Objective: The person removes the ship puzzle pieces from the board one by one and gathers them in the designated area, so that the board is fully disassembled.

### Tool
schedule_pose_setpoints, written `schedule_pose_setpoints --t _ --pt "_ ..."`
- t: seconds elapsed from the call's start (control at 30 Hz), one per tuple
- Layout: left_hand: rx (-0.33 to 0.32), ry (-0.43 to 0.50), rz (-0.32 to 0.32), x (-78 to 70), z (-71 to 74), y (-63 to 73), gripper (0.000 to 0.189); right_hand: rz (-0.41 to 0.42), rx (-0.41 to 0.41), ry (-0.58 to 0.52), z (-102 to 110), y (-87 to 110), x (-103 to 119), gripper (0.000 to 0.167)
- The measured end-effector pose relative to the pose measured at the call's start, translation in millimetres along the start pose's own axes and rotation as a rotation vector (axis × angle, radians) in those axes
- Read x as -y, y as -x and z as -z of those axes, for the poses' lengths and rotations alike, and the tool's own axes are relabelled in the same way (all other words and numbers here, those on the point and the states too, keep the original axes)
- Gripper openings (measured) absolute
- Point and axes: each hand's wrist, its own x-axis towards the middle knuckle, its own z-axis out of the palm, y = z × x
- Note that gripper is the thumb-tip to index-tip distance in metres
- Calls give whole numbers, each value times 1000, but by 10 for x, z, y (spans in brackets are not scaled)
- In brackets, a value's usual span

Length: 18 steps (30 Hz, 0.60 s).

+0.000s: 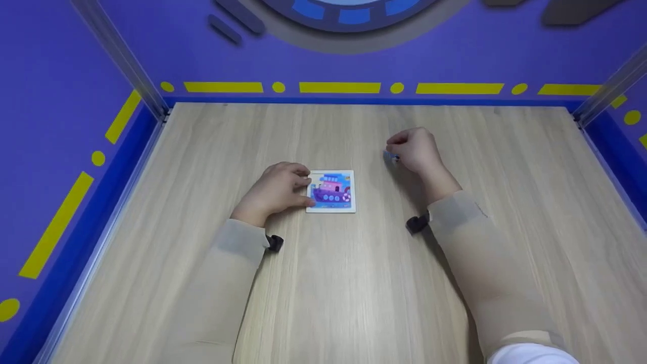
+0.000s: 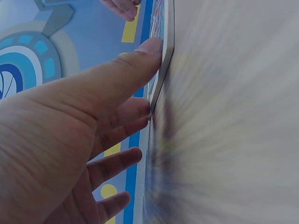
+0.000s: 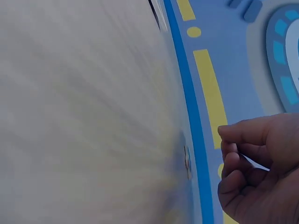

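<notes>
A square picture puzzle [image 1: 331, 191] in a white frame lies flat on the table, showing a pink and purple boat on blue. My left hand [image 1: 278, 188] rests at its left side, thumb on the frame's edge and fingertips near the upper left corner. In the left wrist view the fingers of the left hand [image 2: 60, 126] are fairly straight. To the right of the puzzle, my right hand [image 1: 415, 150] hovers with curled fingers over a small blue puzzle piece [image 1: 389, 155]. The right wrist view shows that piece [image 3: 188, 162] on the table, apart from the right hand [image 3: 261, 163].
The wooden table [image 1: 323, 283] is bordered by blue-purple panels [image 1: 354, 65] with yellow markings at the back and both sides. A metal post [image 1: 126, 55] stands at the back left corner. Black wrist devices [image 1: 417, 224] sit at both cuffs.
</notes>
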Motion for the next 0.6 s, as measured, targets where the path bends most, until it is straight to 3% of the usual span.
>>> schedule_pose_setpoints --t 0.33,0.6 --pt "4 15 24 5 17 36 68 -2 75 -73 -330 169 340 22" --pt "0 4 4 -9 -4 4 68 -15 138 -176 -547 285 579 26"
